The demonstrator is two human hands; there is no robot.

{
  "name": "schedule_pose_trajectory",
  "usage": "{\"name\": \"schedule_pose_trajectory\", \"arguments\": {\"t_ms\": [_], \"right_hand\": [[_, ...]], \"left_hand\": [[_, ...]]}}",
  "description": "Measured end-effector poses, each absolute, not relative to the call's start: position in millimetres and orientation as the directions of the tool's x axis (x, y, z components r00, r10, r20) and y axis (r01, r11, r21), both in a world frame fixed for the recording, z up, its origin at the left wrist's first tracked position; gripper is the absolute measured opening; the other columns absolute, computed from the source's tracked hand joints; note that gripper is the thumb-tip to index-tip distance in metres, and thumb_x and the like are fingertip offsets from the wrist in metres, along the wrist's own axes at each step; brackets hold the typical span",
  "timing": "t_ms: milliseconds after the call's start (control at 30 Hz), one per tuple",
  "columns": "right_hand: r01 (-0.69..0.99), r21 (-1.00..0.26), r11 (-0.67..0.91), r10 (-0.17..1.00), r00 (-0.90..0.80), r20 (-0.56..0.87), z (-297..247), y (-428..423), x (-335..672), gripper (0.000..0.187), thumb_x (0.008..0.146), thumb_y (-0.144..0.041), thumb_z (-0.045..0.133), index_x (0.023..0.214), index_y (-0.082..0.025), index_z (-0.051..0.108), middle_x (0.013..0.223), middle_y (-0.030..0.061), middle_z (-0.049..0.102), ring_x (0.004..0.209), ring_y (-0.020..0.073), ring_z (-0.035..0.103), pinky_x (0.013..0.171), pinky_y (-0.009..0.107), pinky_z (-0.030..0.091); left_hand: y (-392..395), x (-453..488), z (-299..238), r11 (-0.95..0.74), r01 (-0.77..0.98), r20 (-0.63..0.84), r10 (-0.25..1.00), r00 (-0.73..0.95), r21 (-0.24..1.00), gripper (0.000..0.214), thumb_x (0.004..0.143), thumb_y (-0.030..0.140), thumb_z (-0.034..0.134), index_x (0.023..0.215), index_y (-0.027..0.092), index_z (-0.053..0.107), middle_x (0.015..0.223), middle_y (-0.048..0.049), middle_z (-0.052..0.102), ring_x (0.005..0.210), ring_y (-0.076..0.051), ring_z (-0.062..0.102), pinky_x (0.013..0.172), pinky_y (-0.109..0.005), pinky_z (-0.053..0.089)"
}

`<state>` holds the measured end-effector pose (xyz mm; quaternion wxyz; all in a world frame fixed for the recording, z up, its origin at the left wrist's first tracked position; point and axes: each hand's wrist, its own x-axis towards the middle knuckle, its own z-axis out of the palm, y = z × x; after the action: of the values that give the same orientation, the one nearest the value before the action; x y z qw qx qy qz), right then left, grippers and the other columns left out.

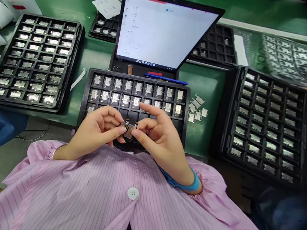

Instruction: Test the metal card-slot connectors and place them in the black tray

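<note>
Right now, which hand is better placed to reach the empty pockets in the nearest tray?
Probably your right hand: its raised index finger lies over the black tray near the empty pockets, though your left hand also grips the small metal part.

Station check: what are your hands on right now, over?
Left hand, right hand: both pinching small metal connector pieces at fingertips. Black component tray just beyond hands, partly filled.

A green-topped workbench (207, 93) stands above a grey-green floor (6, 169).
</note>
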<state>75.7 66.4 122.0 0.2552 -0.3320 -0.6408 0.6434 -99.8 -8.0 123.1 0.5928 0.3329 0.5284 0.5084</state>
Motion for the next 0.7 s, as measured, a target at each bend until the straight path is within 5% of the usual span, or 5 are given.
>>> {"name": "schedule_pose_trajectory", "arguments": {"t_ms": [133, 300, 700], "right_hand": [[0.056, -0.994, -0.096, 0.755, -0.646, -0.109, 122.1, 64.8, 77.3, 0.044, 0.088, -0.033, 0.066, 0.128, -0.026, 0.048, 0.078, -0.001, 0.061, 0.071, 0.0155, 0.061, 0.063, 0.03, 0.052], [0.087, -0.992, -0.095, 0.73, -0.671, -0.129, 121.3, 64.4, 78.9, 0.011, 0.086, -0.029, 0.066, 0.087, -0.02, 0.061, 0.076, 0.0009, 0.062, 0.067, 0.0127, 0.06, 0.059, 0.025, 0.049], [0.153, -0.984, -0.086, 0.746, -0.645, -0.165, 125.6, 63.9, 74.6, 0.019, 0.083, -0.03, 0.063, 0.07, -0.02, 0.053, 0.059, -0.0023, 0.056, 0.051, 0.0093, 0.047, 0.046, 0.022, 0.036]], "left_hand": [[-10.6, -98.0, 123.2, 0.241, -0.264, -0.276, 0.955, -0.105, 0.934, 0.024, 0.081, 0.024, 0.073, 0.089, 0.019, 0.051, 0.071, 0.0016, 0.067, 0.058, -0.014, 0.069, 0.041, -0.015, 0.049], [-14.0, -95.7, 126.7, 0.201, -0.251, -0.244, 0.958, -0.151, 0.947, 0.024, 0.081, 0.022, 0.073, 0.089, 0.019, 0.051, 0.071, 0.0019, 0.067, 0.06, -0.014, 0.07, 0.04, -0.015, 0.05], [-16.9, -96.1, 124.1, 0.184, -0.25, -0.22, 0.967, -0.126, 0.951, 0.017, 0.084, 0.023, 0.069, 0.091, 0.019, 0.054, 0.072, 0.0017, 0.067, 0.061, -0.014, 0.069, 0.044, -0.017, 0.053]]}}
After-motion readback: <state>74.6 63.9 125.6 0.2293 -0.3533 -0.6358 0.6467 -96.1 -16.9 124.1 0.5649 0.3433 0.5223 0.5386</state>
